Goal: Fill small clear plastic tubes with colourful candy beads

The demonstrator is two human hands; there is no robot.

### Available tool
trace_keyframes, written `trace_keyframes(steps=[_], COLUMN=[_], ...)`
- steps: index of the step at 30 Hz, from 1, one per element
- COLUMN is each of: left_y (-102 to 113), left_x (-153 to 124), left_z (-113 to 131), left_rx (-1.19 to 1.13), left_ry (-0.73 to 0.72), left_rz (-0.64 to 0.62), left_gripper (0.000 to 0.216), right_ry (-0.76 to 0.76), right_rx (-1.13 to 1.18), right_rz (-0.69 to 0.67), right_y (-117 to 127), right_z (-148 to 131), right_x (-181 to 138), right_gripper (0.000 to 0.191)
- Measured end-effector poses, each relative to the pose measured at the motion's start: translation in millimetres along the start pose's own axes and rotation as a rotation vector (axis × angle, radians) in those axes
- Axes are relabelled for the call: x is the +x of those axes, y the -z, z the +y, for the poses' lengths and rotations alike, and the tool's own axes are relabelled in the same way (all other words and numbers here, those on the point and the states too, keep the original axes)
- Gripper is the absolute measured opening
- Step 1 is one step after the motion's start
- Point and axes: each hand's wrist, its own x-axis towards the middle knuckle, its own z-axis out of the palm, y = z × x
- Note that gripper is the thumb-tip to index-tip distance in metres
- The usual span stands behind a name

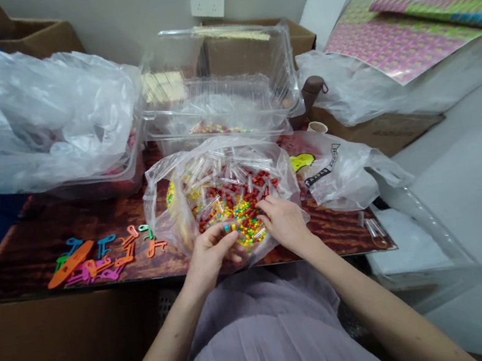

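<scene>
Lilac pleated fabric [269, 337] covers the lap; just beyond, on a dark wood-grain table [23, 244], left hand [210, 251] and right hand [284, 219] curl into a clear plastic bag [156, 189] of red-capped tubes [242, 189] and coloured beads [242, 214]; whether either grips anything I cannot tell. Dark lettering on the white bag [344, 181] beside it is unreadable

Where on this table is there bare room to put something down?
Bare table shows between the coloured clips and the bag-covered tub behind them, and in a strip right of the right hand, before the printed bag. The middle is crowded by the candy bag and left hand.
</scene>
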Motion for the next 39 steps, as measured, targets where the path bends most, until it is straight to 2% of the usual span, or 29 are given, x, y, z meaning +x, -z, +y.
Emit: trace_keyframes(steps=[4, 9, 14, 17, 20, 23, 29, 35, 39], left_y=[-4.6, -4.3, -3.1, -7.4, -11.6, -11.7, -8.7, -13.2, -13.4], left_x=[2.5, 1.5, -1.5, -4.3, -7.5, -9.0, -9.4, -14.5, -16.8], left_z=[-2.4, -0.2, 2.8, 4.6, 5.1, 3.3, 2.5, 4.8, -1.1], left_rx=[-0.024, 0.016, 0.101, 0.122, 0.138, 0.168, 0.227, 0.359, 0.388], left_ry=[0.026, 0.053, 0.067, 0.049, 0.04, 0.025, -0.006, -0.096, -0.129], left_rz=[-0.014, -0.033, -0.09, -0.178, -0.255, -0.304, -0.35, -0.257, -0.196], left_gripper=[0.044, 0.043, 0.041, 0.039, 0.036, 0.034, 0.035, 0.035, 0.034], right_ry=[-0.008, -0.054, -0.086, -0.053, -0.032, 0.029, 0.11, 0.149, 0.177], right_rx=[-0.003, 0.22, 0.704, 0.991, 1.148, 1.12, 0.93, 0.837, 0.864], right_rz=[-0.001, -0.001, 0.045, -0.037, -0.119, -0.166, -0.119, -0.136, -0.116], right_y=[-7.1, -7.9, 18.4, 36.4, 46.2, 50.3, 57.0, 56.8, 49.4], right_z=[-4.4, 0.4, 2.3, -5.4, -15.2, -21.1, -26.2, -31.5, -34.0], right_x=[1.9, 4.1, 4.9, 5.0, 4.0, 2.4, -1.2, -2.2, -4.5], right_gripper=[0.009, 0.011, 0.017, 0.016, 0.016, 0.016, 0.017, 0.019, 0.019])
